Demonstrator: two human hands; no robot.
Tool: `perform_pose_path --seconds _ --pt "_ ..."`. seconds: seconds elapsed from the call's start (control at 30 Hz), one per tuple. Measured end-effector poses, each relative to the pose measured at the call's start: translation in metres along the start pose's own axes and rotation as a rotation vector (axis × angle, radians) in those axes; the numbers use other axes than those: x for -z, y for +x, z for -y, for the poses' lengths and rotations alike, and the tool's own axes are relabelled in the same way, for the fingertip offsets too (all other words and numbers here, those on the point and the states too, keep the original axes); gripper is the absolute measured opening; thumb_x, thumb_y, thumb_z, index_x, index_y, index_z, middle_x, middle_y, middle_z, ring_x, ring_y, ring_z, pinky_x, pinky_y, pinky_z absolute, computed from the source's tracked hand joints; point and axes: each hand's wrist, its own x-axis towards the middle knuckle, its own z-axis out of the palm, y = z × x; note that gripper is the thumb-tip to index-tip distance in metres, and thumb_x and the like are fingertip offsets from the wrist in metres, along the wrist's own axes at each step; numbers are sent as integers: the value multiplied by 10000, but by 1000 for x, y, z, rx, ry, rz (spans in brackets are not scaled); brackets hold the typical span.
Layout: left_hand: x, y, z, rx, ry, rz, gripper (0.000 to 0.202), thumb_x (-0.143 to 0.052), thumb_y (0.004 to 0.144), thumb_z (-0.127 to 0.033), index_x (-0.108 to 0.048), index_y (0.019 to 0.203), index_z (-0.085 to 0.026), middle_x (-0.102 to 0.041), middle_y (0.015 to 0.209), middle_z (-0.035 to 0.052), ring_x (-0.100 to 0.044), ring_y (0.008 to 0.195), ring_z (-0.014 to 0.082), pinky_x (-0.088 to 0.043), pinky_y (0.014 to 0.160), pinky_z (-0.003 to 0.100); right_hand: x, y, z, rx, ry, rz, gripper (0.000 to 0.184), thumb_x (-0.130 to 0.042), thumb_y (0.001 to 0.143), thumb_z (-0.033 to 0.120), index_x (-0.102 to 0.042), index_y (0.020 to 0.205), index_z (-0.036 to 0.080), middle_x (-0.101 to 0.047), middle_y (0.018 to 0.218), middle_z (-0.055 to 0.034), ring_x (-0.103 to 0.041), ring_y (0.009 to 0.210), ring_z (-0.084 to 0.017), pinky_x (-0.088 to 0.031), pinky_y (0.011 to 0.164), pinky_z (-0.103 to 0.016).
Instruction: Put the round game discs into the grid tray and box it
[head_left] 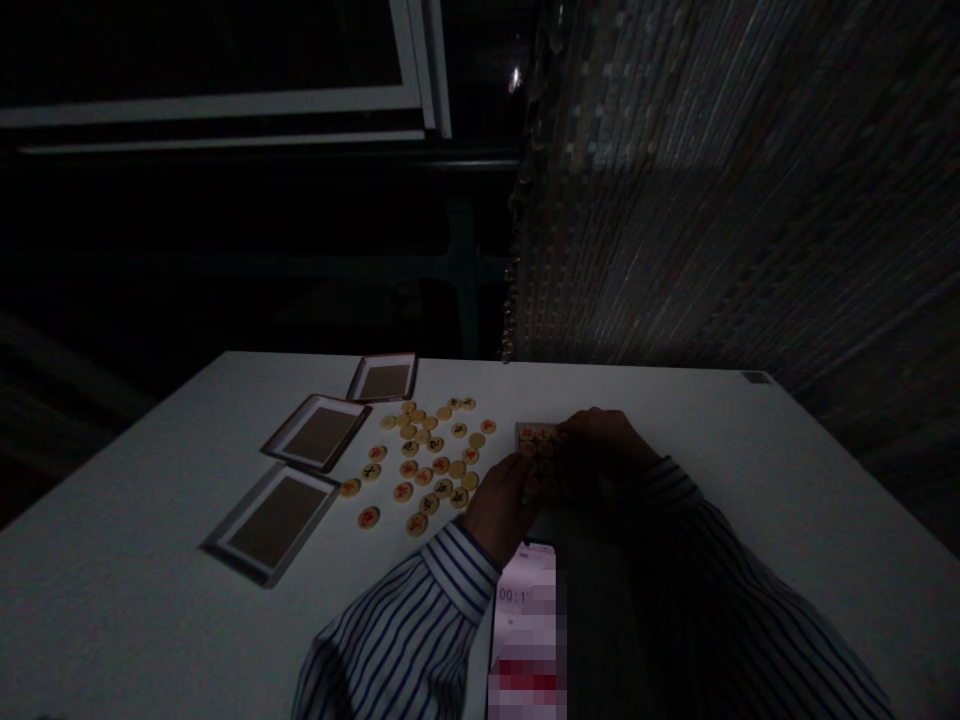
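Rows of Chinese chess pieces [527,450] lie in a shallow tray [518,428], some with red characters visible. My left hand [499,510] is closed on the tray's near left edge. Over its right side curls my right hand [607,435]; deep shadow hides those fingertips and the right part of the tray. Left of my hands, many loose Chinese chess pieces [441,465] are scattered on the white table [135,520]. Some show red or black characters, others lie blank side up.
Three shallow rectangular trays with brown insides stand at the left: a near one [274,522], a middle one [319,432] and a far one [383,378]. Below my hands lies a lit phone [517,630]. A strand curtain [637,200] hangs beyond the table's right side.
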Motion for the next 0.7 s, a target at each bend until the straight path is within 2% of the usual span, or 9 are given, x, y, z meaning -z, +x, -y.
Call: perform_pose_path --seconds 0.7 --pt "-1 -1 3 -33 -30 -20 403 -523 801 -242 -472 1197 -184 -528 1211 116 -499 1118 236 -440 937 443 2 -1 1 7 7 1 295 -422 847 297 -629 1051 243 -647 1040 -86 -566 957 -226 -387 762 -334"
